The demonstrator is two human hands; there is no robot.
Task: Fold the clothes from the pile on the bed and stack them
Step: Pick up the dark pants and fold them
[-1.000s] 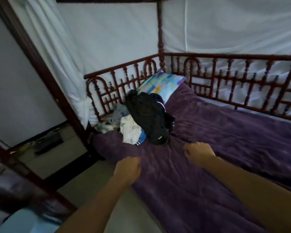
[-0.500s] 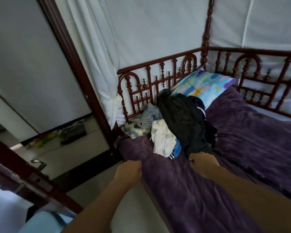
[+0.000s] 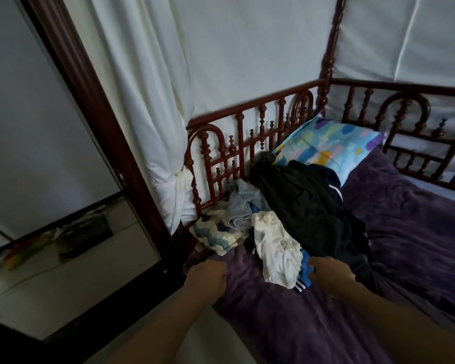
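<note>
Both hands are reaching toward the near corner of the bed. The left hand (image 3: 206, 278) is hovering at the edge of the purple blanket (image 3: 418, 232), its fingers curling into a fist with nothing showing inside it. The right hand (image 3: 329, 274) is lying back-up against the near edge of the pile of clothes (image 3: 300, 219), its fingers (image 3: 316, 261) touching the blue garment with white stripes (image 3: 304, 282) and the black garment (image 3: 305, 206). Since the fingertips are sinking out of sight into the cloth, I cannot tell whether it is gripping anything.

The pile is sitting unfolded on the blanket in the bed's corner, leaning against the carved wooden railing (image 3: 247, 132). The black garment is making up most of it, draping over the top and down the right side. A crumpled white garment (image 3: 276, 248) is lying in front, just left of the right hand and overlapping the blue striped piece. Behind it a light grey-blue garment (image 3: 241, 208) is bunching up against the railing, and a cream cloth with blue patches (image 3: 218, 235) is spreading at the left end (nearest the bedpost (image 3: 103, 122)).

A pillow with pastel patches (image 3: 331, 145) is resting beyond the pile, with the black garment touching it. A white curtain (image 3: 168, 127) is hanging outside the railing, gathered beside the post.
</note>
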